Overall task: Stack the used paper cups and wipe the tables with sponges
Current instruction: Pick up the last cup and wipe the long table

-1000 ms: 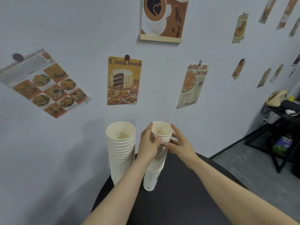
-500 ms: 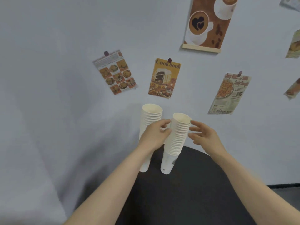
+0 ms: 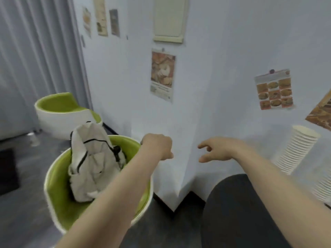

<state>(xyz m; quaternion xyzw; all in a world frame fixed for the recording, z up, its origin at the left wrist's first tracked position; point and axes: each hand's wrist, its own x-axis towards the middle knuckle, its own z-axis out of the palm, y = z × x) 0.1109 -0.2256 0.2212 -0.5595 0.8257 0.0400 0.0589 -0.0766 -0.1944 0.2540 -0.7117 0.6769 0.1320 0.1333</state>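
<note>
Nearest the camera, both forearms reached forward with nothing in either hand. The left hand [image 3: 157, 146] hung over the rim of the green chair [image 3: 53, 190], its fingers [image 3: 169, 155] curled under so that they seemed loosely closed on nothing, though the back of the hand hid most of them. The right hand [image 3: 217, 149] was relaxed and open, fingers [image 3: 203, 146] spread and pointing left, away from the cups.

The dark round surface [image 3: 232, 212] lay below and to the right of the right fingers, under that forearm. The stack of cups [image 3: 297, 149] stood farther right again, behind the right wrist and well apart from both hands, so the right hand was clearly the nearer one. Its long axis ran upward with a lean to the right in this wide view. It looked like a tall column of plain white paper cups, rims ribbed closely one over another, open mouth at the top. A second run of rims showed at the right edge, lower down, too blurred to read well.

No sponge was visible. Judging from that, stacking looked done and wiping was still to come.

A pale backpack [image 3: 93, 161] sat in the chair left of the left fingers; posters hung on the wall beyond.
</note>
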